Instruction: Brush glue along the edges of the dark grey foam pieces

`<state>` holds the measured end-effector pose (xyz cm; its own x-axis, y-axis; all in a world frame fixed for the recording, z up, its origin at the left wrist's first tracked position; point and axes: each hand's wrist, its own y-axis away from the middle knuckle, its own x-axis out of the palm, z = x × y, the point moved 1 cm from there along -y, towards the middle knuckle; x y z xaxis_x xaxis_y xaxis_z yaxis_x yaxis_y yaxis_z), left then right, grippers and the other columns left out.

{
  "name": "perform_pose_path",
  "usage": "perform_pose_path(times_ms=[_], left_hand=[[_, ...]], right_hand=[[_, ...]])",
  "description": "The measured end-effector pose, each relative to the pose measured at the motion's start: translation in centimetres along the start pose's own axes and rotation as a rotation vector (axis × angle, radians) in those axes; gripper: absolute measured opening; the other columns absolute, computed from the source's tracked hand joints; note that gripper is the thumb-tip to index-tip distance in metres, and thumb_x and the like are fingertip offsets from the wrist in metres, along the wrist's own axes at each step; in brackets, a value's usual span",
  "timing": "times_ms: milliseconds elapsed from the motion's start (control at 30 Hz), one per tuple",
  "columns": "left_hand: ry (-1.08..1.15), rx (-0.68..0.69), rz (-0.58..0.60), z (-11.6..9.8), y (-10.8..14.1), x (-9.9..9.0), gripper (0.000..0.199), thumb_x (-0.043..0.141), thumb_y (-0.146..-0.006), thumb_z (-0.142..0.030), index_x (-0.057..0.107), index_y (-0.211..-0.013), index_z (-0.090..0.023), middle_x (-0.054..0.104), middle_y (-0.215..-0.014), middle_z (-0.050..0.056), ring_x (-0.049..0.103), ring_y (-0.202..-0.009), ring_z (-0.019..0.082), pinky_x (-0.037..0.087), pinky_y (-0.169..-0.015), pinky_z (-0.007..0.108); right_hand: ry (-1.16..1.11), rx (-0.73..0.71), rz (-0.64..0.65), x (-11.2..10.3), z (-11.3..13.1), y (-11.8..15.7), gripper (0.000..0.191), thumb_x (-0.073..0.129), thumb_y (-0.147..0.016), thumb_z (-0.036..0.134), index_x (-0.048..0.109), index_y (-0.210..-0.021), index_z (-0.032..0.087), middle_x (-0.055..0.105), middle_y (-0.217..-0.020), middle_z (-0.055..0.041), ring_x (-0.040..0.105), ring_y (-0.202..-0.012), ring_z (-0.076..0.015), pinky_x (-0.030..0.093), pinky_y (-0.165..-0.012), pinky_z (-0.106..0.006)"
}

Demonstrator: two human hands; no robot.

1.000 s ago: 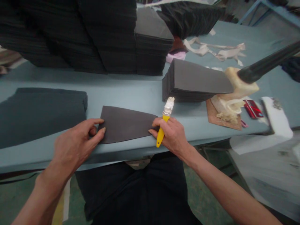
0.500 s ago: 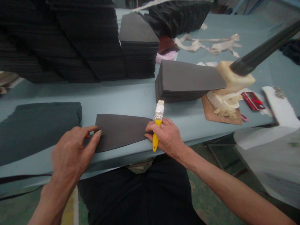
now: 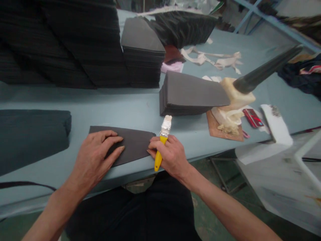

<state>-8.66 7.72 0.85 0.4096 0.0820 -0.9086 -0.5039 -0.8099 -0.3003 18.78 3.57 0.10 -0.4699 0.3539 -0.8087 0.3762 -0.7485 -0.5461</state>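
Note:
A dark grey tapered panel (image 3: pixel 134 144) lies flat near the front edge of the table. My left hand (image 3: pixel 99 150) rests on its left part, fingers stretched out and slightly apart. At the panel's narrow right end is my right hand (image 3: pixel 172 152), its fingertips at the edge. That hand is closed around a brush with a yellow handle (image 3: pixel 158 160), whose whitish, coated bristles (image 3: pixel 166 124) point away from me. Behind the brush stands a stack of similar grey panels (image 3: pixel 195 90). Left of my left hand lies a pile of dark blue-green pieces (image 3: pixel 32 137).
Tall stacks of black pieces (image 3: pixel 62 47) fill the back left of the pale blue table (image 3: pixel 112 107). To the right are a yellowish block (image 3: pixel 238 95) with a dark tube (image 3: pixel 268 72) on it, a brown board (image 3: pixel 213 125) and a red box (image 3: pixel 252 117). White strips (image 3: pixel 208 58) lie behind.
My left hand has moved from the panel's left edge onto its surface, with the fingers extended. My right hand still holds the brush at the right end. The view has shifted right.

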Motion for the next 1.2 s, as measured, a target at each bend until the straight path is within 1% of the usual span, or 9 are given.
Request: perform_pose_path(times_ms=[100,233,367,467,567,633,900,1067,1200], left_hand=[[0.010,-0.035,0.011,-0.1,0.1,0.3,0.039,0.047,-0.107,-0.049,0.072,-0.122,-0.023,0.072,-0.124,0.011,0.067,-0.114,0.032,0.053,-0.101,0.051],[0.025,-0.036,-0.009,0.0,0.3,0.6,0.037,0.048,-0.108,-0.046,0.071,-0.122,-0.022,0.071,-0.124,0.012,0.066,-0.114,0.033,0.052,-0.099,0.052],[0.040,0.013,-0.033,0.4,0.2,0.8,0.037,0.039,-0.110,-0.038,0.070,-0.120,-0.020,0.071,-0.121,0.014,0.067,-0.114,0.034,0.051,-0.098,0.053],[0.081,0.042,-0.024,0.7,0.1,0.9,0.037,0.038,-0.109,-0.035,0.068,-0.121,-0.018,0.072,-0.120,0.015,0.068,-0.113,0.034,0.051,-0.099,0.053],[0.083,0.034,-0.017,0.7,0.0,0.9,0.034,0.039,-0.110,-0.032,0.067,-0.120,-0.017,0.072,-0.120,0.015,0.067,-0.111,0.033,0.050,-0.100,0.053],[0.068,0.037,-0.038,0.7,0.0,0.8,0.033,0.039,-0.110,-0.031,0.067,-0.120,-0.017,0.071,-0.119,0.015,0.067,-0.111,0.033,0.050,-0.100,0.052],[0.017,0.010,-0.054,0.2,0.5,0.8,0.034,0.042,-0.110,-0.034,0.066,-0.126,-0.015,0.069,-0.124,0.015,0.064,-0.115,0.031,0.051,-0.100,0.049],[-0.116,-0.020,-0.045,-0.2,1.0,1.0,0.041,0.039,-0.111,-0.034,0.061,-0.140,-0.015,0.063,-0.146,0.018,0.053,-0.141,0.036,0.046,-0.116,0.055],[-0.205,-0.022,0.023,-0.3,1.3,1.5,0.057,0.037,-0.111,-0.046,0.048,-0.155,-0.011,0.053,-0.162,0.022,0.042,-0.155,0.041,0.042,-0.123,0.061]], right_hand=[[-0.024,0.017,-0.049,-0.5,0.5,-0.2,0.014,0.063,-0.104,0.016,0.070,-0.094,0.024,0.084,-0.111,-0.0039,0.075,-0.087,-0.0194,0.052,-0.082,-0.034],[-0.105,0.016,-0.016,-0.1,2.7,-1.6,0.019,0.057,-0.106,0.015,0.072,-0.100,0.024,0.083,-0.118,-0.0061,0.077,-0.097,-0.0201,0.057,-0.090,-0.034],[-0.141,-0.044,0.113,2.1,5.6,-3.6,0.024,0.054,-0.105,0.013,0.072,-0.117,0.023,0.076,-0.138,-0.0113,0.074,-0.114,-0.0240,0.058,-0.100,-0.038],[-0.166,0.015,0.235,3.9,6.5,-4.3,0.029,0.053,-0.103,0.009,0.069,-0.124,0.020,0.071,-0.144,-0.0158,0.069,-0.130,-0.0254,0.054,-0.114,-0.041],[-0.191,0.086,0.247,4.5,6.3,-3.9,0.029,0.051,-0.105,0.009,0.066,-0.127,0.020,0.065,-0.154,-0.0169,0.058,-0.148,-0.0242,0.048,-0.124,-0.044],[-0.195,0.118,0.222,4.3,5.8,-3.3,0.027,0.050,-0.106,0.011,0.064,-0.128,0.020,0.063,-0.157,-0.0179,0.055,-0.152,-0.0242,0.047,-0.125,-0.045],[-0.224,0.162,0.138,3.3,3.6,-0.9,0.025,0.052,-0.103,0.006,0.065,-0.121,0.018,0.063,-0.155,-0.0216,0.062,-0.145,-0.0308,0.055,-0.117,-0.053],[-0.198,0.134,0.099,3.1,3.4,-0.7,0.023,0.051,-0.104,0.007,0.065,-0.119,0.017,0.065,-0.152,-0.0238,0.065,-0.141,-0.0329,0.058,-0.115,-0.052],[-0.173,0.128,0.086,2.9,3.3,-0.7,0.022,0.052,-0.103,0.006,0.065,-0.117,0.016,0.066,-0.151,-0.0244,0.066,-0.141,-0.0341,0.059,-0.114,-0.052]])
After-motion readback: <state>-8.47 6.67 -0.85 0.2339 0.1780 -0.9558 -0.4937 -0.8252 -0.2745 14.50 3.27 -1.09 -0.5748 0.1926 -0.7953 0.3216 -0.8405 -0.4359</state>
